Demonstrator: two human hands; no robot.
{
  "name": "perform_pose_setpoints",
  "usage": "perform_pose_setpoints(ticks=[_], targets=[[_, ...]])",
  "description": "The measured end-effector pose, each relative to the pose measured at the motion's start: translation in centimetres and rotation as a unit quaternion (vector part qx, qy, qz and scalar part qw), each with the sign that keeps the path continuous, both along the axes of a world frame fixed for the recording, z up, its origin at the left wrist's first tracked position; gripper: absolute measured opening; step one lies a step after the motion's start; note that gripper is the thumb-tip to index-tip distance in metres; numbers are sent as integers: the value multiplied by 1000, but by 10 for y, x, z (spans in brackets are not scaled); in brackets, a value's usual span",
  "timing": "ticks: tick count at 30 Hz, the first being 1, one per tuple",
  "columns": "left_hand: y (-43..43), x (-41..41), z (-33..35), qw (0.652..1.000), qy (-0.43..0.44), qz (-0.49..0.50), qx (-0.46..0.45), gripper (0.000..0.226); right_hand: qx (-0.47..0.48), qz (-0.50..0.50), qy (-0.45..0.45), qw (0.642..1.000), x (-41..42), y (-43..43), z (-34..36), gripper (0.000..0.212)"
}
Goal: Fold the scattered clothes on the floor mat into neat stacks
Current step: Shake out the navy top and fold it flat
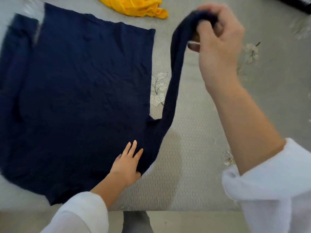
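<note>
Navy garment (75,81) lay flat on floor mat (185,165), left of centre; left edge blurred and cut by frame. Left grip (127,163) spread flat, fingers straight, pressed on garment's near right corner. Right grip (217,41) raised, curled round bunched end of navy sleeve (173,84), which ran down to garment; fingertips partly buried in cloth. Yellow garment (134,5) crumpled at far edge, top cut off. Dark object (296,4) in far right corner, too cropped to identify.

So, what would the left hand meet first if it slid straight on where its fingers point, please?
The left hand lies on the navy shirt; ahead is more shirt, then probably the sleeve.
</note>
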State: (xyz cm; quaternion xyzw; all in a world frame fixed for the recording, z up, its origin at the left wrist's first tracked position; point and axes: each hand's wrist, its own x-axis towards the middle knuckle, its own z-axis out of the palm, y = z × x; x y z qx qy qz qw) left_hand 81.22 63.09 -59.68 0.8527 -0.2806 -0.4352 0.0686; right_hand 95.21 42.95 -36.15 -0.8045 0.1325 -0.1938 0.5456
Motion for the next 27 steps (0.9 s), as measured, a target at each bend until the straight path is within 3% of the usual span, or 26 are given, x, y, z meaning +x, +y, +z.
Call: perform_pose_setpoints(ticks=[4,6,8,12,14,16,18,20,22,23,25,27], targets=[[21,-12,-5,999,-4,3,-50,77,27,191,43,980,53,62,3,16],[27,-18,-5,998,-14,-11,-64,72,33,179,97,979,50,72,-24,33],[32,-22,-5,997,-15,-28,-70,70,4,125,211,969,27,73,-71,35],[45,-20,-8,992,1,-103,-68,72,-100,143,428,887,-39,77,-165,26],[53,-13,-9,986,4,-144,-85,69,-134,195,472,849,-60,86,-195,28],[64,-6,-10,978,8,-168,-122,61,-150,214,480,837,-68,100,-211,30],[79,1,-12,975,19,-135,-173,50,-158,208,464,847,-69,115,-221,30],[96,19,-13,972,17,39,-229,41,-166,227,451,847,-69,130,-230,33],[114,56,-13,925,-36,285,-250,35,-172,245,441,846,-70,143,-239,34],[122,82,-16,877,-60,403,-255,32,-180,239,432,851,-69,147,-243,32],[134,145,-22,754,-31,598,-271,26,-264,193,372,869,-62,151,-251,32],[140,210,-25,637,39,714,-289,14,-361,134,314,868,-56,150,-261,53]])
